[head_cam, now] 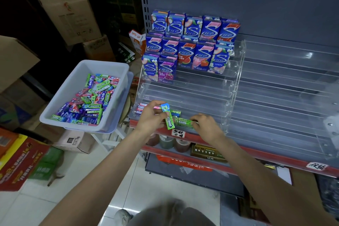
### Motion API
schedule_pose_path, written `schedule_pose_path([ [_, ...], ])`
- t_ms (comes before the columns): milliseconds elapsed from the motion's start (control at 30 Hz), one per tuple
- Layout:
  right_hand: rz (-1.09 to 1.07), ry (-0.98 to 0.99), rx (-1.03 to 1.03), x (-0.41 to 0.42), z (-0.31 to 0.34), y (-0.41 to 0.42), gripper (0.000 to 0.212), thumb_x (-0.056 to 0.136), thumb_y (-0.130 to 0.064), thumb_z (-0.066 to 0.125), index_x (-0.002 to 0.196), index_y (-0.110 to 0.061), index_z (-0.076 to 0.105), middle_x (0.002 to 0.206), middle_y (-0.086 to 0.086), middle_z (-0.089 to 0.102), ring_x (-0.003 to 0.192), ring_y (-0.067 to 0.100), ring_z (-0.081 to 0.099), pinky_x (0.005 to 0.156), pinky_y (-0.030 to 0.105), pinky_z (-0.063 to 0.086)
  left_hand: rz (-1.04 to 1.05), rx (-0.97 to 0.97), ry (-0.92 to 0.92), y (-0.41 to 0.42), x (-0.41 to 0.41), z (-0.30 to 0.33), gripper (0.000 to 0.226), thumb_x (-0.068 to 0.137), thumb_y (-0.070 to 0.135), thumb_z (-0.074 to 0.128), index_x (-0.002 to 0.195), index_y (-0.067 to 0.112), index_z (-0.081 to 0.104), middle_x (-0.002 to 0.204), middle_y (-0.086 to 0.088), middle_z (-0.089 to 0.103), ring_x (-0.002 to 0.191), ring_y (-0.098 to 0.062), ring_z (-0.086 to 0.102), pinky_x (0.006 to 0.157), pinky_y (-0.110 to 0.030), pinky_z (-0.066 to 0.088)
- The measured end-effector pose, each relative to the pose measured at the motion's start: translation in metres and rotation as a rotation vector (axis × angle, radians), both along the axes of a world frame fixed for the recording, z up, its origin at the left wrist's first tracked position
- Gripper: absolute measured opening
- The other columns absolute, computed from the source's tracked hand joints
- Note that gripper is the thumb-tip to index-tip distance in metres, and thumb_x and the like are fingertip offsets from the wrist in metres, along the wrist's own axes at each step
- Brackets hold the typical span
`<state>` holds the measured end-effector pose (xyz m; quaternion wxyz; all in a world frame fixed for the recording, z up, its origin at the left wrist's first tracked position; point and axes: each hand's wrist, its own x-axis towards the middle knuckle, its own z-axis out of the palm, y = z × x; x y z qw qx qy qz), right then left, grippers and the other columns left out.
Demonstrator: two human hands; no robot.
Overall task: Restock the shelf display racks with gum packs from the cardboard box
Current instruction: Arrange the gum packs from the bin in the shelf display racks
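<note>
My left hand (152,117) grips a few gum packs: a green pack (169,122) pointing down, a blue pack (165,107) and a pink one behind it. My right hand (206,126) pinches a green pack (185,121) lying in the bottom row of the clear acrylic rack (229,108). Pink packs (141,108) lie at the left end of that row. A white plastic bin (110,68) to the left holds several loose gum packs (91,101). Blue upright gum boxes (190,46) fill the rack's upper tiers.
A second clear rack (293,97) stands to the right on the same shelf (256,154). Jars and a gold box sit on the shelf below. Cardboard boxes (64,5) pile up at the left. Red cartons (20,161) lie on the tiled floor.
</note>
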<state>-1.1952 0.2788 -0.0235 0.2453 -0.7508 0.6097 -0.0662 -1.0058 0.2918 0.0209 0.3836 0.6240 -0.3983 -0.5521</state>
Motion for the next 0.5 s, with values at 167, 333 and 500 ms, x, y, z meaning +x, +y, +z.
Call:
schedule_pose_path([
  [167,-0.031,-0.051,-0.012,-0.003,0.005,0.001,0.031,0.098,-0.017,0.046,0.126,-0.010,0.056,0.127,0.009,0.058,0.101,0.020,0.061,0.090,0.028,0.050,-0.026,-0.053,-0.023,-0.001,-0.002,0.003,0.026,0.084,0.002,0.067,0.100,0.021,0.059,0.082,-0.006,0.063,0.080,-0.016,0.063,0.076,-0.029,0.053],
  [333,-0.139,-0.327,-0.066,-0.001,0.022,0.004,0.025,0.096,-0.019,0.052,0.116,-0.011,0.064,0.113,0.002,0.066,0.098,0.011,0.060,0.086,0.013,0.041,0.038,-0.063,0.134,-0.003,-0.011,0.009,0.025,0.084,-0.003,0.064,0.103,0.009,0.054,0.081,-0.007,0.062,0.068,-0.013,0.065,0.058,-0.017,0.055],
  [500,-0.123,-0.684,0.070,0.000,0.040,0.004,0.012,0.085,-0.018,0.067,0.094,-0.026,0.068,0.088,-0.008,0.069,0.083,0.007,0.064,0.081,0.022,0.051,0.000,-0.098,0.189,-0.008,-0.029,0.008,0.023,0.083,-0.002,0.066,0.094,0.011,0.052,0.085,-0.007,0.062,0.072,-0.016,0.065,0.063,-0.021,0.057],
])
